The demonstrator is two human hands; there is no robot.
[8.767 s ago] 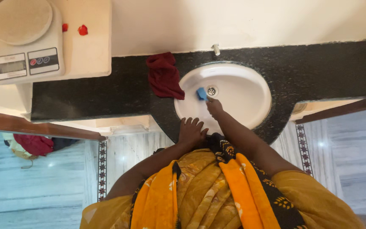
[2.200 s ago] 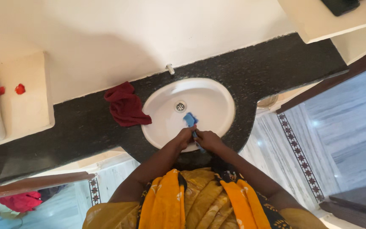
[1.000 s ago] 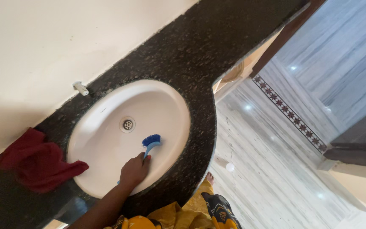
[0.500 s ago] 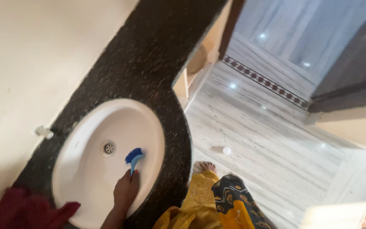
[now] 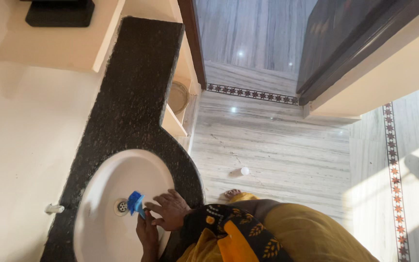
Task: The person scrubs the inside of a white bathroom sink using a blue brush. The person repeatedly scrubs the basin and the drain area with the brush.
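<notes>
Speckled black tabletop (image 5: 132, 97) rings a white sink (image 5: 107, 194). Left hand (image 5: 147, 234) grips the blue brush (image 5: 135, 203) beside the drain (image 5: 122, 206); right hand (image 5: 170, 209) rests open-fingered alongside. Scrubbing looks midway, no rinse water visible.

1. One blue brush (image 5: 135, 202).
2. One white oval sink (image 5: 104, 194) with one drain (image 5: 121, 206).
3. Two hands, left (image 5: 147, 231) and right (image 5: 171, 211) (both over the sink).
4. One dark speckled bench (image 5: 132, 92).
5. One small white object (image 5: 244, 171) on the floor (image 5: 277, 145).
</notes>
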